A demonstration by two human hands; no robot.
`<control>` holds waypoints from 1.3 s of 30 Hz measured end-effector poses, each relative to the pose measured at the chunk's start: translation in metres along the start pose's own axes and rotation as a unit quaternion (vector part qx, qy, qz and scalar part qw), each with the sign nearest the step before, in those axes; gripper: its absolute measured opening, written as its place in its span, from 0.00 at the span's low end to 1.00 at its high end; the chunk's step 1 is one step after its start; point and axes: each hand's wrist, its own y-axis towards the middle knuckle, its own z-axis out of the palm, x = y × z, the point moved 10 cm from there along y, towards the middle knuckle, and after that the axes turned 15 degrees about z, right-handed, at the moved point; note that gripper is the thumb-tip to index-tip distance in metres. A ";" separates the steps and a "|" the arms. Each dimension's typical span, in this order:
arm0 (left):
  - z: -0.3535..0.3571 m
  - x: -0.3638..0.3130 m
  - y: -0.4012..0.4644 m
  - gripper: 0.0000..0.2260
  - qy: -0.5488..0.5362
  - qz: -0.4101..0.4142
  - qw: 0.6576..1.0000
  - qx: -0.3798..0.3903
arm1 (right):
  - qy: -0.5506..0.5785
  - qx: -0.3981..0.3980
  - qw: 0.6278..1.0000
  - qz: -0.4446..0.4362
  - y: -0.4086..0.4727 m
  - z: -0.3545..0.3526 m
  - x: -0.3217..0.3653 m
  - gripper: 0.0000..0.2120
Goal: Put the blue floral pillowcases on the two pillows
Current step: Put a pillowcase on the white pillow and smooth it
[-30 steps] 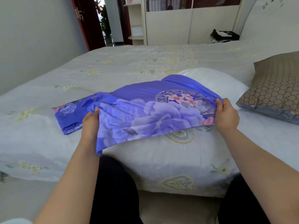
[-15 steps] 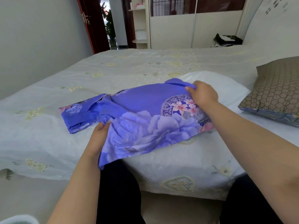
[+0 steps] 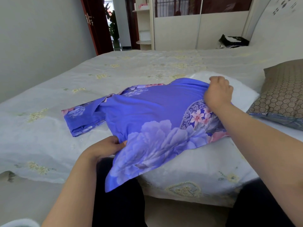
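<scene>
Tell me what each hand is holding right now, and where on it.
Both hold the same blue floral pillowcase. The left hand pinches its near left edge; the right hand grips its far edge, over the white pillow.

pillowcases (image 3: 147, 115): 2 | white pillow (image 3: 242, 95): 1 | patterned cushion (image 3: 282, 94): 1 | hands (image 3: 218, 92): 2

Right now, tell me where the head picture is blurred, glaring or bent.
Head view: the right hand is smeared by motion at the knuckles; the blue floral pillowcase stays fairly sharp, with soft sheen and no hard glare; daylight blows out the doorway; the wide lens bows the headboard and wardrobe lines.
</scene>
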 end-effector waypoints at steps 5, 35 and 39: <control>-0.014 -0.010 0.001 0.17 -0.050 -0.013 0.999 -0.016 | 0.028 0.136 0.978 -0.155 -0.025 0.042 0.094 0.30; -0.101 -0.007 0.078 0.11 -0.208 -0.059 0.935 -0.280 | -0.032 0.273 0.960 -0.052 0.040 0.117 0.133 0.26; -0.115 -0.017 0.073 0.11 -0.168 -0.029 0.910 -0.377 | -0.110 0.278 0.954 -0.027 0.039 0.130 0.126 0.29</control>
